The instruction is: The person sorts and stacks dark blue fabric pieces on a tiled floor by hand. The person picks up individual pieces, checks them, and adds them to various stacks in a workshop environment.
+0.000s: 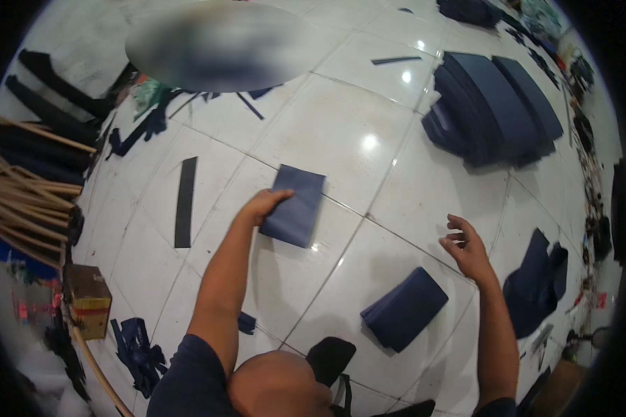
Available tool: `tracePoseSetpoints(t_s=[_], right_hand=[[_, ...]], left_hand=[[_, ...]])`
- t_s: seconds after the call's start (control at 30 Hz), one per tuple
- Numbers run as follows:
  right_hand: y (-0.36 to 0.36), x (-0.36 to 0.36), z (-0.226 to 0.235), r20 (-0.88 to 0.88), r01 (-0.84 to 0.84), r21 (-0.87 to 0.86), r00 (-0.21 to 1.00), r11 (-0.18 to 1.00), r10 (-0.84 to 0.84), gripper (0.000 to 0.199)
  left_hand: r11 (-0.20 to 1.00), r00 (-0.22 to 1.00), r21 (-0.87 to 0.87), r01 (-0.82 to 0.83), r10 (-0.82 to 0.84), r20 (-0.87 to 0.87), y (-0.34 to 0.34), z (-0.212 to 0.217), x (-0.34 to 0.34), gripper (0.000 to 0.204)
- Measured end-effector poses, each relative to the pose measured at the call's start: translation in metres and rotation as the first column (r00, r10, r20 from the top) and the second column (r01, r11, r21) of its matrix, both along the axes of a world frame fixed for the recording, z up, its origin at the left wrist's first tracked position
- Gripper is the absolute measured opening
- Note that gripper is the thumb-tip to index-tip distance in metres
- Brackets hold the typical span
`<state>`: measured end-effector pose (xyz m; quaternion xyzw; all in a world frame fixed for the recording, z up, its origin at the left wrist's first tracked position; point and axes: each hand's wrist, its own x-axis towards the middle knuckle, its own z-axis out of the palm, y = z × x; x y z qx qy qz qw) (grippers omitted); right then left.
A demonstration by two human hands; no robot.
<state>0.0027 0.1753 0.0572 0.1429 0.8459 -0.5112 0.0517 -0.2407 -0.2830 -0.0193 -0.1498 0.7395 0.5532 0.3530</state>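
Observation:
My left hand (263, 207) is closed on the left edge of a rectangular blue fabric piece (298, 212), its thumb lying on top. Whether that is one layer or several I cannot tell. My right hand (467, 249) hangs above the tiles with fingers apart and nothing in them. Just below and left of it lies a slightly fanned stack of navy fabric pieces (407, 309). Farther off, on the right, larger navy panels (497, 108) are spread in overlapping piles.
Dark strips (186, 201) and offcuts (139, 354) lie about the white tiled floor (341, 132). Dark rolls with brown tubes (28, 201) are piled at the left beside a cardboard box (89, 300). Crumpled navy fabric (539, 285) lies at the right.

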Motion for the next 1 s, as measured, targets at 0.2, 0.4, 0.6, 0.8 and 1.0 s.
tracePoseSetpoints(t_s=[0.2, 0.4, 0.6, 0.8, 1.0], right_hand=[[0.053, 0.061, 0.021, 0.146, -0.007, 0.216, 0.989, 0.976, -0.025, 0.058], [0.031, 0.123, -0.022, 0.304, 0.348, 0.037, 0.889, 0.937, -0.342, 0.058], [-0.040, 0.220, -0.069, 0.546, 0.590, -0.291, 0.749, 0.753, -0.375, 0.064], [-0.098, 0.185, -0.041, 0.640, 0.668, -0.333, 0.678, 0.666, -0.360, 0.078], [-0.058, 0.206, -0.127, 0.596, 0.699, -0.439, 0.697, 0.565, -0.399, 0.091]], left_hand=[[0.920, 0.958, -0.368, 0.137, -0.217, -0.186, 0.000, 0.014, 0.005, 0.093], [0.788, 0.902, -0.615, 0.033, -0.288, -0.321, -0.013, 0.006, 0.001, 0.112], [0.955, 0.596, -0.280, -0.101, -0.167, -0.785, 0.089, 0.052, 0.074, 0.074], [0.699, 0.673, -0.300, 0.649, -0.712, -0.201, 0.195, 0.017, 0.254, 0.105], [0.748, 0.732, -0.313, 0.585, -0.654, -0.194, 0.224, 0.034, 0.287, 0.095]])
